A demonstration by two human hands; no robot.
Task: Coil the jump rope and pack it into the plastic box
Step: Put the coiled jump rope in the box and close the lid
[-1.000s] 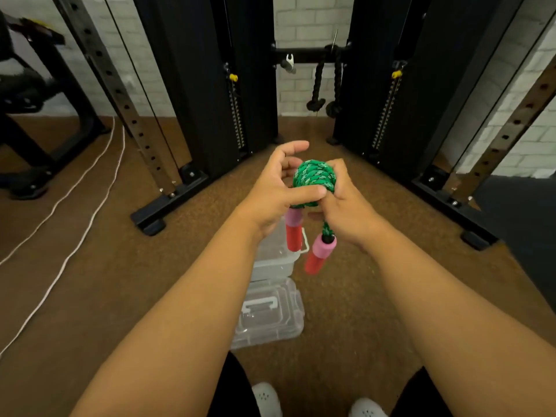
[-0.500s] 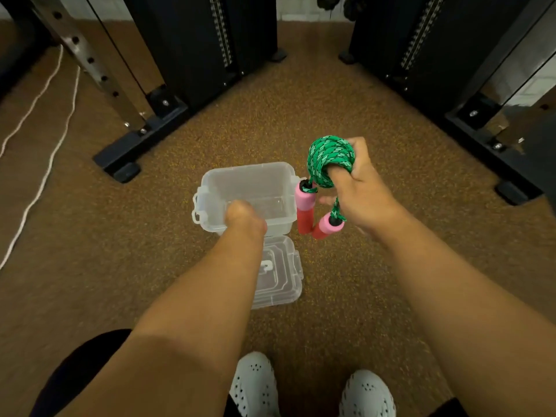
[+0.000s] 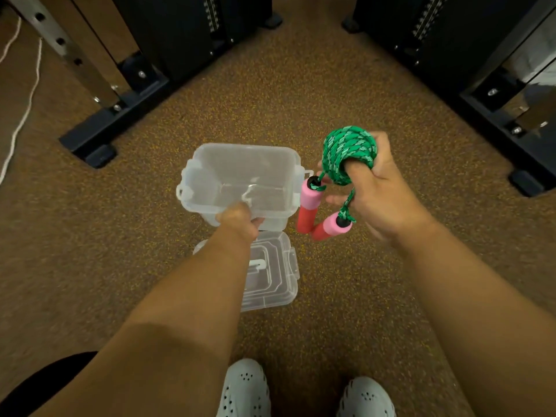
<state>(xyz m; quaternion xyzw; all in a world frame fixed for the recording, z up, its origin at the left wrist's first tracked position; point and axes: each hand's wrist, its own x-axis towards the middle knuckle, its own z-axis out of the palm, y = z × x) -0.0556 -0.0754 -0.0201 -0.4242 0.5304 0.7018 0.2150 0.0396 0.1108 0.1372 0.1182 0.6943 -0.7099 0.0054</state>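
Packing step — right hand (image 3: 382,194) grips coiled rope (image 3: 346,155), left hand (image 3: 239,219) holds box (image 3: 192,176) rim (lid off); next: lower rope in.

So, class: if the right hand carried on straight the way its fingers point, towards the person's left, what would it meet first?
Most likely the clear box, which the left hand grips by its near rim. The right hand holds the rope, and the dangling pink handles would probably reach the box wall first; depth is uncertain.

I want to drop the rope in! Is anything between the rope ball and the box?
In the head view, the pink and red handles hang between the green rope coil in the right hand and the clear box that the left hand holds.
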